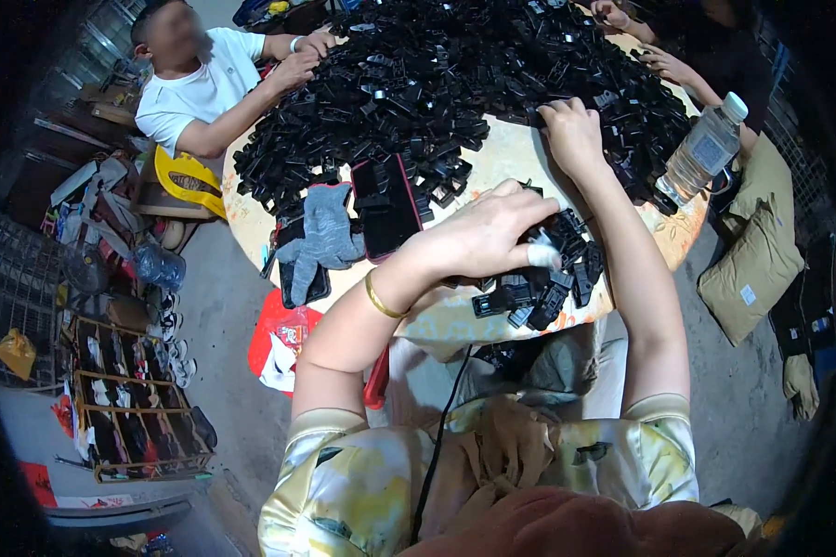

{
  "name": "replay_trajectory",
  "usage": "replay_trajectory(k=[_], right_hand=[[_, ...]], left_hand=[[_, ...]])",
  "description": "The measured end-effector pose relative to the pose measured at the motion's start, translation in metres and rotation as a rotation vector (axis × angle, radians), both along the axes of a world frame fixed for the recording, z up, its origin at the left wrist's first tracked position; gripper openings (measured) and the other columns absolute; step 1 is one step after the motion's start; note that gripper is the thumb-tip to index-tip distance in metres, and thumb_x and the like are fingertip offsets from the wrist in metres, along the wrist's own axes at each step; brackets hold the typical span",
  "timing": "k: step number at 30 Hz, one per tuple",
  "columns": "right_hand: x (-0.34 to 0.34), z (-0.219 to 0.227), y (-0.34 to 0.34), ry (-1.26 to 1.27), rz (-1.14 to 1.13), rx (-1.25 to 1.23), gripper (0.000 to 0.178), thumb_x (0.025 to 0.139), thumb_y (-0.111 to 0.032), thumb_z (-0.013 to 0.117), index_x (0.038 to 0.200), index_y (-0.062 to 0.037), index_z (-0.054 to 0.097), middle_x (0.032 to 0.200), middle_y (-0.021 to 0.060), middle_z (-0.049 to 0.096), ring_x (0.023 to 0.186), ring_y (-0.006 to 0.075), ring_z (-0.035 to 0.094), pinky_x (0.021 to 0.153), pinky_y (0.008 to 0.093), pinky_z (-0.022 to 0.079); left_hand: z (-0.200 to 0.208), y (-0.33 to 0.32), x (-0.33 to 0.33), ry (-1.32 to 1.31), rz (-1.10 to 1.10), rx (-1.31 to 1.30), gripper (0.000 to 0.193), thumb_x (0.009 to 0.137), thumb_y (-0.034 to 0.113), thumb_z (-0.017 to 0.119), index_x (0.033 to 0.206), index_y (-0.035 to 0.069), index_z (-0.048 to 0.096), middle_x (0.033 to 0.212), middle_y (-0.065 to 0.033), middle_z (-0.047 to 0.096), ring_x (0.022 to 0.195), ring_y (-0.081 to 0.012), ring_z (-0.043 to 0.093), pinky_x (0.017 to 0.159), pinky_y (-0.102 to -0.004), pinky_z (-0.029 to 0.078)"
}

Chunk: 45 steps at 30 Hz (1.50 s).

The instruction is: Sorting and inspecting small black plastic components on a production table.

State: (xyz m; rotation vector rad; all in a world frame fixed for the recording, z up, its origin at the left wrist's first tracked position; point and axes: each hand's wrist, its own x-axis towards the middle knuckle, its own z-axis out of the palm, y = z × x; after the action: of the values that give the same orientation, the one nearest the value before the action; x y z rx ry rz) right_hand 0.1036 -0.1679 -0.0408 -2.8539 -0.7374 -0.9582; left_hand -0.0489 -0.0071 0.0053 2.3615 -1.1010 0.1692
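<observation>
A large heap of small black plastic parts (418, 84) covers the far side of the round table. My right hand (571, 135) reaches to the heap's near edge, its fingers curled on a black plastic part (535, 117). My left hand (483, 232), a gold bangle at its wrist, hovers palm down over a smaller pile of black parts (553, 292) at the near edge. Thumb and forefinger are spread apart there, and a white wrap (541, 254) covers the thumb. What lies under the palm is hidden.
Left of my left hand lie a phone (388, 209) with a red edge and a grey glove (323, 232). A clear bottle (704, 148) stands at the table's right edge. Two people work across the table, a person in white (200, 84) at left. Tan sacks (752, 260) lean at right.
</observation>
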Motion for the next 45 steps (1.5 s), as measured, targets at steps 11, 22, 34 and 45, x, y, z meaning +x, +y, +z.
replay_trajectory(k=[11,22,34,45], right_hand=[[-0.029,0.018,0.013,0.481,0.345,0.817,0.018,0.078,-0.012,0.063,0.093,-0.0021,0.065,0.081,0.0058,0.066,0.073,0.0098,0.060,0.067,0.0225,0.047],[-0.054,0.021,0.029,1.096,0.559,1.281,0.034,0.082,-0.011,0.064,0.114,-0.0037,0.054,0.094,0.0020,0.059,0.081,0.0091,0.058,0.068,0.0225,0.050],[-0.058,0.031,0.024,1.248,0.597,1.462,0.034,0.085,-0.013,0.061,0.117,-0.0051,0.052,0.092,0.0032,0.058,0.062,0.0101,0.060,0.059,0.0191,0.051],[-0.076,0.028,0.036,0.211,0.740,0.943,0.028,0.075,-0.003,0.067,0.102,-0.0004,0.062,0.098,0.0098,0.064,0.085,0.0151,0.062,0.074,0.0251,0.050]], left_hand=[[-0.008,0.071,0.043,-0.010,0.636,0.174,0.032,0.069,0.009,0.064,0.099,-0.001,0.061,0.088,-0.0161,0.059,0.082,-0.0332,0.055,0.080,-0.0392,0.044],[-0.008,0.055,0.052,0.575,0.306,-0.853,0.033,0.080,-0.002,0.056,0.112,-0.001,0.048,0.094,-0.0064,0.056,0.083,-0.0131,0.057,0.076,-0.0284,0.051],[-0.010,0.045,0.050,0.921,0.000,-1.290,0.032,0.082,-0.004,0.052,0.114,-0.005,0.049,0.103,-0.0125,0.055,0.092,-0.0210,0.061,0.083,-0.0305,0.053],[-0.034,0.031,0.055,0.997,0.075,-1.658,0.020,0.086,0.003,0.054,0.106,-0.003,0.055,0.100,-0.0096,0.059,0.091,-0.0175,0.059,0.083,-0.0257,0.050]])
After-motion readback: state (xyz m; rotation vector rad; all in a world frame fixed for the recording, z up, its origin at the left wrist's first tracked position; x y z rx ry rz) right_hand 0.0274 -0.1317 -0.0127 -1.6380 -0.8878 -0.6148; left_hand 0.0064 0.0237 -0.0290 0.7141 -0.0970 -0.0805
